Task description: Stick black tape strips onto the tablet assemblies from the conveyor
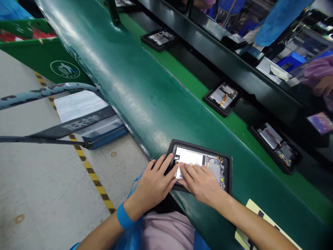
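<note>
An opened tablet point(213, 170) lies in a black tray point(228, 173) on the green bench in front of me, its white battery area and circuit board exposed. My left hand point(156, 180), with a blue wristband point(125, 216), rests over the tray's left edge; its fingers are stretched out and its fingertips touch the tablet's left end. Bent and close together, the fingers of my right hand point(201, 180) press on the battery area. A bit of orange shows by the fingertips, perhaps a ribbon cable. What lies under the right fingers is hidden.
More opened tablets in black trays point(223, 99) point(277, 147) point(158, 38) sit on the line beyond the bench. A green bin point(31, 55) and a metal bar point(52, 91) stand left. A yellow sheet point(243, 236) lies at lower right. Another person's hand point(324, 85) shows at far right.
</note>
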Demonstrator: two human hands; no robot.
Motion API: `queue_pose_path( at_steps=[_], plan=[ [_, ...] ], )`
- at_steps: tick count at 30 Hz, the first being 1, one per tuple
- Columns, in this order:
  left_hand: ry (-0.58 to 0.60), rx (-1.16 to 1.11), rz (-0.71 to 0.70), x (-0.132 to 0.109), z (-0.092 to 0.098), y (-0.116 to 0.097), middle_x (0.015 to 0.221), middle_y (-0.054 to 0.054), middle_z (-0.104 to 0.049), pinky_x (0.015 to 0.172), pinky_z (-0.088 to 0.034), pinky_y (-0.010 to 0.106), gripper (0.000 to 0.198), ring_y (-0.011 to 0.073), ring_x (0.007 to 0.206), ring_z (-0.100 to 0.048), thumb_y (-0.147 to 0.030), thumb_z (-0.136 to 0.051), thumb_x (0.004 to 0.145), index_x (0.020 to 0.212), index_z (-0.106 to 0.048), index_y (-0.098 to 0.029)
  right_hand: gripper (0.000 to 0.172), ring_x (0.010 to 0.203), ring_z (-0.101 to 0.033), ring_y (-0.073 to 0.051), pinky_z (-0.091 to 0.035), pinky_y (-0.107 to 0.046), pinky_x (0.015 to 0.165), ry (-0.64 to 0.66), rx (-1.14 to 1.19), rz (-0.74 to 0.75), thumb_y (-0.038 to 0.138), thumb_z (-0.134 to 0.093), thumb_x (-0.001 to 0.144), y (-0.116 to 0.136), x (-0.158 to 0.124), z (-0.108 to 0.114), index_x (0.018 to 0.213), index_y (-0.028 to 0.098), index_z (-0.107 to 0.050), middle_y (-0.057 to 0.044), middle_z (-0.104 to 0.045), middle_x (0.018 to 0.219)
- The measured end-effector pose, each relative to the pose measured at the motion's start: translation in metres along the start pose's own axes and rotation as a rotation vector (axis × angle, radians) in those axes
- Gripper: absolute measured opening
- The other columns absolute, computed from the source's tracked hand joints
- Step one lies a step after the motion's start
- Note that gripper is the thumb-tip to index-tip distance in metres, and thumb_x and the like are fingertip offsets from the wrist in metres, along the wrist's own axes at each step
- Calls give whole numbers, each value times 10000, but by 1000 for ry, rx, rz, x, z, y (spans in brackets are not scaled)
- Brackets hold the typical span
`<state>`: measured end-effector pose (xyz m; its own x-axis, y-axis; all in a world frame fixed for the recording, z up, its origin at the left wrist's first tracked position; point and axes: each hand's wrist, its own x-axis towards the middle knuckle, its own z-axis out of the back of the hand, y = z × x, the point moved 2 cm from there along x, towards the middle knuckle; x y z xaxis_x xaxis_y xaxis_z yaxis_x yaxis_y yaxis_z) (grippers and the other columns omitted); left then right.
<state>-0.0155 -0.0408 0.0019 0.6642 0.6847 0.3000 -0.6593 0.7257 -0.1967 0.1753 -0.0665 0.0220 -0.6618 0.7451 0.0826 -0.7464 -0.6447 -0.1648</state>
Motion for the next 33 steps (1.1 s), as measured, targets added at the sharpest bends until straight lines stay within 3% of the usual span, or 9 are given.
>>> queue_pose_path(
  at_steps=[15,33],
  plan=[
    [21,4,11,2,2,-1,1450,167,-588,920,-469,452,382,341,1226,-592,-309,-480,1017,1349,-640,-212,439,789,-569,-217,-399,-379,648,-5,3,-46,367,-415,1092,1,-1,0,1355,52,-572,-118,-707,1025],
    [1,-42,33,0,1,0,1434,163,-602,909,-474,456,373,337,1201,-605,-298,-471,1017,1326,-655,-198,452,806,-590,-213,-442,-370,653,53,89,57,396,-435,1088,-9,5,0,1338,53,-592,-108,-704,1013]
  ],
)
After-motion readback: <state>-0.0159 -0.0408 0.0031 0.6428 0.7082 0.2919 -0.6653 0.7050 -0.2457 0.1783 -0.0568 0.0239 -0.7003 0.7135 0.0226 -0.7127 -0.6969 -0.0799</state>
